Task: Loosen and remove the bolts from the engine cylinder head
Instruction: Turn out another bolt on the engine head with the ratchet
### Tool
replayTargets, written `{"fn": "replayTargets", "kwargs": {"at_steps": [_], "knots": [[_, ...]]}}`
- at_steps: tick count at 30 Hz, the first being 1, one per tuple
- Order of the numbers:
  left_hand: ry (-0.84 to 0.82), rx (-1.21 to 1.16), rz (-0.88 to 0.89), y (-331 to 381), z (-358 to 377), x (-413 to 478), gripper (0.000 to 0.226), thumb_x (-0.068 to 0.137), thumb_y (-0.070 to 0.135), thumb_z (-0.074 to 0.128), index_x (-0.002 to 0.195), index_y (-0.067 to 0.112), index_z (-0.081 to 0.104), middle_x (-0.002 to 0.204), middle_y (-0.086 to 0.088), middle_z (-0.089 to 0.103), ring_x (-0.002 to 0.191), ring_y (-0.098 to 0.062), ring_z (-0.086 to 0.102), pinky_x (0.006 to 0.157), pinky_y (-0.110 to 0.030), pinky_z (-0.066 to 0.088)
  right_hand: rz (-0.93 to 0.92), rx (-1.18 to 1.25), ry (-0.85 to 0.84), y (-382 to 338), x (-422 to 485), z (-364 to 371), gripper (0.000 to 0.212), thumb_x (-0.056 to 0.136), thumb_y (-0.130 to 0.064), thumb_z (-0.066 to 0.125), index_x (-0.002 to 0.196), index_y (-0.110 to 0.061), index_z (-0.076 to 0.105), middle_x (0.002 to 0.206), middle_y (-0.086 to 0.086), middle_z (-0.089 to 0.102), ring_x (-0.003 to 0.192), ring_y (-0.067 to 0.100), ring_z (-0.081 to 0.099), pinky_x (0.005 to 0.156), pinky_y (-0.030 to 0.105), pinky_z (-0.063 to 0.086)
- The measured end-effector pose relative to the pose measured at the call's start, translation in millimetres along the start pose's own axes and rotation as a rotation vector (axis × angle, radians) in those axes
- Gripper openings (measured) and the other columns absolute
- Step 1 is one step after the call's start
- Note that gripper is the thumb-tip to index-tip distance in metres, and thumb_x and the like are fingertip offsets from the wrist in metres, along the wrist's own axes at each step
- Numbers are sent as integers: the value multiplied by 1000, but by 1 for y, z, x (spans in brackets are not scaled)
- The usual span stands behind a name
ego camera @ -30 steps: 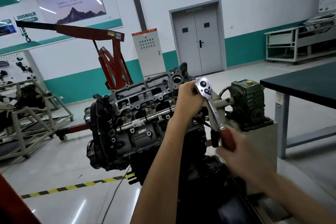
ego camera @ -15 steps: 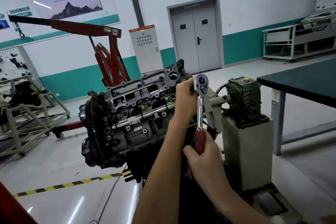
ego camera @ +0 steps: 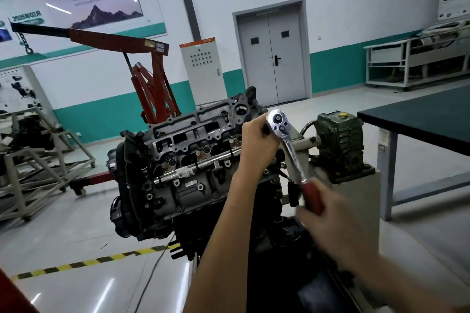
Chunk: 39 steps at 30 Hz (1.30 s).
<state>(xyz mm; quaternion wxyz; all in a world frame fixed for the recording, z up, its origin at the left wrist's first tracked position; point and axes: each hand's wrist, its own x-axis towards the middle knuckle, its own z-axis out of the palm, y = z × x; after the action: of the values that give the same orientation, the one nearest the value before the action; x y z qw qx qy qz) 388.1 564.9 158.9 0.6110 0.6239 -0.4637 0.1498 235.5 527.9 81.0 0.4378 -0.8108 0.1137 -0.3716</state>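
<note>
Your left hand (ego camera: 256, 140) is fisted tight on the ratchet (ego camera: 290, 146) right behind its shiny round head, fingers curled, thumb side against the head. Whatever sits under that fist, socket or bolt, is hidden, so you can't tell which bolt is engaged. Your right hand (ego camera: 330, 223) wraps the red handle at the ratchet's low end and grips it; the hand is blurred, so its fingers can't be read in detail. The ratchet shaft slants from the left fist down and right to the right-hand grip. The engine (ego camera: 183, 160) sits just left of and below your left fist, top face tilted toward you; the fist is up against its near upper right corner. More bolts (ego camera: 200, 187) show in the engine's face, left of and below the left grip. A green gearbox (ego camera: 340, 140) sits just right of the ratchet head, on a grey pedestal. A dark table (ego camera: 419, 117) lies further right. A red hoist (ego camera: 152, 84) stands behind the engine, well left of both grips. Striped floor tape (ego camera: 89, 260) runs low left.
</note>
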Motion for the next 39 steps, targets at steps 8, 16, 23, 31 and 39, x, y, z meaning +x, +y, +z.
{"fn": "replayTargets", "kwargs": {"at_steps": [8,16,23,31,39], "knots": [[-72,66,-30,0,-4,7,34,80,-8,60,52,5,47,53,-3,42,55,-13,33,52,-27,27,5,151,-105,-6,0,16,32,74,-1,62,74,-32,53,50,-10,54,39,4,46,41,11,36],[-88,43,-41,4,-7,4,17,81,-5,57,65,-10,53,54,-6,45,53,-14,34,50,-26,28,-293,-426,-197,2,64,-88,30,70,7,70,92,-11,59,57,-16,49,54,-10,55,50,-1,36],[90,-17,23,-3,1,-2,49,83,-5,61,55,33,47,51,12,40,56,-8,32,52,-27,29,69,293,-43,-17,-14,44,20,74,-10,66,74,-26,53,48,-2,50,38,6,44,40,17,39],[58,116,98,-35,-2,-11,5,87,3,54,89,3,59,78,-3,59,71,-16,50,64,-30,43,156,613,-192,-18,-3,16,29,85,-36,62,65,-18,51,47,7,48,32,21,40,35,22,36],[176,365,99,-39,5,-5,9,91,-6,49,87,-3,57,72,-3,54,58,-3,40,57,-10,30,18,397,-26,-28,10,12,42,89,-34,53,66,1,44,38,7,42,24,18,34,30,20,29]]}}
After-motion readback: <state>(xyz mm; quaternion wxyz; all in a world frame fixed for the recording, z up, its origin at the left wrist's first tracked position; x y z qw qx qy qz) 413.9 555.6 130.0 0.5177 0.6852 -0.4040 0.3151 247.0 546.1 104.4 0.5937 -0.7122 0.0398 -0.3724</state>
